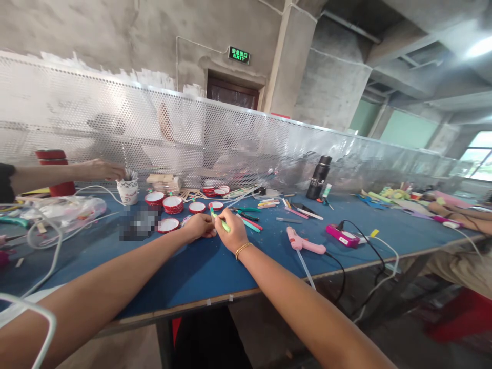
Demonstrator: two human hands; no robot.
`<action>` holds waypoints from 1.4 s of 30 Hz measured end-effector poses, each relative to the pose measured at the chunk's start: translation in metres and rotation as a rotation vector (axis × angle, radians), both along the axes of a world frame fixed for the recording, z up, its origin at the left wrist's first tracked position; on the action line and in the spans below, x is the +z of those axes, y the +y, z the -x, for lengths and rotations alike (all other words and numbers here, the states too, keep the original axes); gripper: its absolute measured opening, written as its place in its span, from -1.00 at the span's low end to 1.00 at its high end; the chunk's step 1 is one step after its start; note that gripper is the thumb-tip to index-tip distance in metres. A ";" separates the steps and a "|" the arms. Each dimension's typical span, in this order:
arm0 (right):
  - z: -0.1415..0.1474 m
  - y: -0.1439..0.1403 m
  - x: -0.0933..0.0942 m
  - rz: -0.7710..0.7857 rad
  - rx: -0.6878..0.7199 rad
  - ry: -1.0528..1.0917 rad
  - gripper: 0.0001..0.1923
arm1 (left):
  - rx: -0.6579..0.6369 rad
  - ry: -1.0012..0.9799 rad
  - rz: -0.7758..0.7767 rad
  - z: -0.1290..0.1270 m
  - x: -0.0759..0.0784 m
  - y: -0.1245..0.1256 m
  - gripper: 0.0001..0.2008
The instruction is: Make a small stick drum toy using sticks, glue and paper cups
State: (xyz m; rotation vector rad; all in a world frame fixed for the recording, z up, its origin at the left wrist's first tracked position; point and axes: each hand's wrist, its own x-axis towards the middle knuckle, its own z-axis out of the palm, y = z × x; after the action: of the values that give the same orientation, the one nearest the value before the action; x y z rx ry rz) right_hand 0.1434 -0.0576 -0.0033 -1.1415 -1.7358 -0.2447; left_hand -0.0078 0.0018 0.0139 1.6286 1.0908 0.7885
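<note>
ok rough count of what's on the blue table [215, 266]: seven red-rimmed round lids [172, 204] that i can make out, clustered left of centre, maybe more behind. one pink glue gun [303, 244] right of centre, one magenta box [342, 236] further right, one black flask [319, 177] near the mesh screen, one red flask [54, 169] at the far left, one paper cup [127, 190] beside it. two hands in the middle, left hand [199, 226] and right hand [230, 231], sharing one green stick [220, 219]. one co-worker's hand [100, 169] upper left.
</note>
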 end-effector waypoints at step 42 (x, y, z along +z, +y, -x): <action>-0.002 0.000 0.001 0.005 -0.046 0.053 -0.85 | 0.002 0.028 -0.012 0.001 0.000 0.000 -0.71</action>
State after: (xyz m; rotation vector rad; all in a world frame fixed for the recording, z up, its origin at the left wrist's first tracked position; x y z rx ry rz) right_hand 0.1453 -0.0578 -0.0023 -1.1825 -1.6664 -0.2359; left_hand -0.0086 0.0021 0.0137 1.6532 1.1090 0.7769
